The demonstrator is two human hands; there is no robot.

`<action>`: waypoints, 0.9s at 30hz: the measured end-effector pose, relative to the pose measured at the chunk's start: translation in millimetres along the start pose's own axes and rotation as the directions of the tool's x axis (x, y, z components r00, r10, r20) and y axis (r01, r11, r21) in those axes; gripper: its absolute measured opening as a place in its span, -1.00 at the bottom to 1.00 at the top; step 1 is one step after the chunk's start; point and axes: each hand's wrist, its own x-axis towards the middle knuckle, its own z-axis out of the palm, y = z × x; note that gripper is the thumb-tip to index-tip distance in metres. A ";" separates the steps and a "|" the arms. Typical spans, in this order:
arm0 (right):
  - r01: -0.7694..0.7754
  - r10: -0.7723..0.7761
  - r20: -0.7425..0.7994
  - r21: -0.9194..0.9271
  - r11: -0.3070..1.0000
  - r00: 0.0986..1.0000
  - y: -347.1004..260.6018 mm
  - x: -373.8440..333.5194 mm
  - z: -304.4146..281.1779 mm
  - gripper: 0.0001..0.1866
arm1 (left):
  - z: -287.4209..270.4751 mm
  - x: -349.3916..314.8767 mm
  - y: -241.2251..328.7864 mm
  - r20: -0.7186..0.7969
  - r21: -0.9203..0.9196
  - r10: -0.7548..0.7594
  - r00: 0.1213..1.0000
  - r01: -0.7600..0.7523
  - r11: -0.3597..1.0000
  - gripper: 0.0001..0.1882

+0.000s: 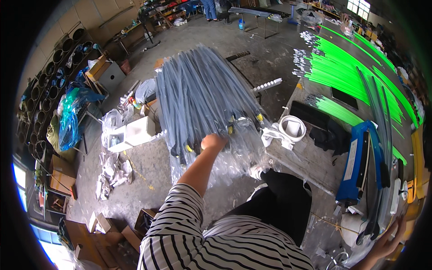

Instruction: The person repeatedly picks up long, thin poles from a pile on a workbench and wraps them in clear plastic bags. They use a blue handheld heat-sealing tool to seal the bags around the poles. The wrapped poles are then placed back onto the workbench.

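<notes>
Workshop floor: left hand [212,141] grips bagged grey rods [202,96]; right hand [388,243] rests open on dark rods [375,198].

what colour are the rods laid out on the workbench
Bright neon green rods, clearest in the head view.

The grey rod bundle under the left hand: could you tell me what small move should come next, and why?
Probably close the left hand on one sleeved rod end: it rests on the near ends of the grey rod bundle, apparently gripping nothing, while the right hand steadies long dark strips at the bench edge.
</notes>
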 end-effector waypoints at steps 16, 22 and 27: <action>-0.841 -0.261 0.813 0.541 0.011 0.520 -222.8 -68.8 150.0 -0.61 | -23.6 -176.6 -9.5 0.017 -0.928 0.345 0.939 -0.113 0.355 -0.78; -0.989 -0.582 0.805 -0.034 0.144 -0.112 -241.3 -98.2 194.2 -0.61 | 25.8 -244.7 -5.0 0.016 -0.968 0.604 0.797 -0.138 0.209 -0.81; -0.961 -0.545 0.838 0.120 0.248 -0.037 -201.7 -99.4 187.6 -0.60 | -8.2 -231.7 -12.9 0.319 -0.884 0.683 0.657 -0.053 0.464 -0.79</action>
